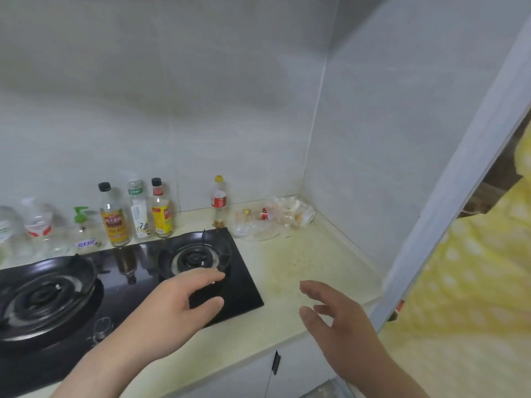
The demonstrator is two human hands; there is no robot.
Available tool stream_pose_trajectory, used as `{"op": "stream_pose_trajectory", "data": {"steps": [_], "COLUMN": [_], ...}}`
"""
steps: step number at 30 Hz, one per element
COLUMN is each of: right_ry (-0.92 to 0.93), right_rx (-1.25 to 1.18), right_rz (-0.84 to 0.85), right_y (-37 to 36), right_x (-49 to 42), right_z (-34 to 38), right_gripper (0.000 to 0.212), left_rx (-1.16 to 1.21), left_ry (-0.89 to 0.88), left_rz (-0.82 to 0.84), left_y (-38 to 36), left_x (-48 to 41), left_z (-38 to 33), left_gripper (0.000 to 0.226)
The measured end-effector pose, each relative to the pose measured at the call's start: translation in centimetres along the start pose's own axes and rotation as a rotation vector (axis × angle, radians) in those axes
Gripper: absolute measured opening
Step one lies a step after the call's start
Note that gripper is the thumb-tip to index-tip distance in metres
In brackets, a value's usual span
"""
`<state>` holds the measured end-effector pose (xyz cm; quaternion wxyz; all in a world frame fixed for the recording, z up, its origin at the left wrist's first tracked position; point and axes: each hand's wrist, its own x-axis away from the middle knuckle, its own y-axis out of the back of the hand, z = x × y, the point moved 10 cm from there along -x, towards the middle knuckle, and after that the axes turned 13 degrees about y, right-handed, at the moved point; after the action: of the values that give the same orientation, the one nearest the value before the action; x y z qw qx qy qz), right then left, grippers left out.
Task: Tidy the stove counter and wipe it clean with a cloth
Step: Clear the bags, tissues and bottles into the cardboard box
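a: obs, nearest first. left hand (184,300) hovers over the front right corner of the flat black glass gas stove (247,288), fingers loose, holding nothing. right hand (336,320) hovers over the front edge of the pale cream counter (330,254), fingers spread, likewise empty.
b: cloth?
a: none in view. judgement: tidying step, wiping not begun. a yellowish stain patch (287,262) lies on the counter right of the stove.
b: next move?
a: likely a reach to the far corner, where a crumpled heap of clear plastic wrappers (273,219) lies. it looks light and loose, so it needs a gathering grasp. then a cloth must be found.
b: labels?
a: a clear bottle with yellow cap and red label (219,201) stands just left of the heap. further left, a row of clear sauce bottles with yellow and white labels (138,216) lines the wall. all writing is too blurred to read, so no brand is confirmed.
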<state>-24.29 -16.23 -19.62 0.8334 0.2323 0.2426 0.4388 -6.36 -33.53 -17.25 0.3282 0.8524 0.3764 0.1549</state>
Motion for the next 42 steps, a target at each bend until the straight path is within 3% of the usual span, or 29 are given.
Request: {"op": "stream_pose_trajectory", "data": {"steps": [13, 29, 42], "right_ry": [-0.054, 0.041, 0.073], "right_rx": [-0.046, -0.149, -0.224], "right_rz": [-0.037, 0.075, 0.197], "right_y": [2.2, 12.4, 13.3], "right_x": [-7.1, -16.3, -21.3], "right_z": [-6.8, -18.0, -23.6], "right_gripper": [0.033, 0.032, 0.039], "left_rx": [-0.018, -0.050, -0.094], "left_ry": [-0.008, 0.117, 0.245], "left_rz": [0.079, -0.054, -0.109], "left_y": [-5.1, -14.6, -17.1], "left_x": [-9.5, -17.3, -19.8], "left_z": [-2.7, -11.0, -12.5], "left_gripper": [0.039, 0.032, 0.031]}}
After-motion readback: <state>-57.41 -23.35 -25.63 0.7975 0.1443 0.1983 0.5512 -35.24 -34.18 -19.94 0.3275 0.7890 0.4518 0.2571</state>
